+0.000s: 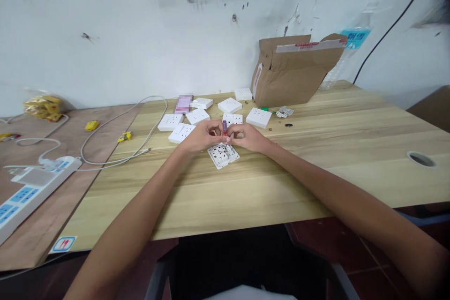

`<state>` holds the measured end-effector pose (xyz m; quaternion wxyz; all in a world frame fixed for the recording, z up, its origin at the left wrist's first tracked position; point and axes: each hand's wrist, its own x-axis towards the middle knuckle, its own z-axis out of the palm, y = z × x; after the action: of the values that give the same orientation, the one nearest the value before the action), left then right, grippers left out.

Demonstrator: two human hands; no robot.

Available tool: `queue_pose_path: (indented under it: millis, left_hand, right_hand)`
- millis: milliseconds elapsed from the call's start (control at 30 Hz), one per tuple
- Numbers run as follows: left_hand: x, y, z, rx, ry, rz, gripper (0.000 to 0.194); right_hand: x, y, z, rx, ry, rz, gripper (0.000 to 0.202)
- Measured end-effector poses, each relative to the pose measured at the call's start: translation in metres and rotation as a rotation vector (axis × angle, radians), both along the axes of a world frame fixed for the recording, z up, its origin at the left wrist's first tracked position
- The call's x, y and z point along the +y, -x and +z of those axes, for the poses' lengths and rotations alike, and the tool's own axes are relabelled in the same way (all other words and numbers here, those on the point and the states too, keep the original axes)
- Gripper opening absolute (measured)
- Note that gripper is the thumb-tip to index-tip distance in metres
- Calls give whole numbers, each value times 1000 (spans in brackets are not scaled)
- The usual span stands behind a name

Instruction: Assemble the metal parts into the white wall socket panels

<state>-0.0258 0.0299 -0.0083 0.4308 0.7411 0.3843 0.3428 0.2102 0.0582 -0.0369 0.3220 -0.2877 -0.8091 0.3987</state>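
Between my two hands a small screwdriver with a purple and red handle [224, 126] stands nearly upright. My left hand [204, 136] has its fingers curled in from the left, tips closed against the handle's lower part. From the right, my right hand [248, 137] pinches at the same spot, and the fingertips of both hands meet there. Just below them an opened white wall socket [222, 155] lies on the wooden table, its inner side facing up. The screwdriver's tip is hidden by my fingers.
Several white sockets, such as this one [258, 117], lie behind my hands. A cardboard box [295, 72] stands against the wall. Small loose parts [284, 112] lie at its foot. At left are a white cable [121, 161], a power strip [38, 192] and a bag of yellow pieces [44, 107].
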Motion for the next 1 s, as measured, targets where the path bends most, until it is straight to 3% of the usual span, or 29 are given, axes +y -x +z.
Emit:
queue_pose_path:
  millis: [200, 467, 700, 1000]
  left_hand:
    - [3, 6, 6, 1, -19, -60, 24]
    - [0, -3, 1, -31, -29, 50, 30]
    - [5, 7, 4, -9, -38, -64, 22]
    - [-2, -6, 2, -65, -39, 59, 28]
  right_hand:
    - [-1, -2, 5, -4, -13, 58, 30]
    - [-2, 3, 2, -3, 5, 8, 27]
    - [3, 1, 0, 39, 22, 37, 22]
    - [1, 0, 1, 1, -84, 73, 25]
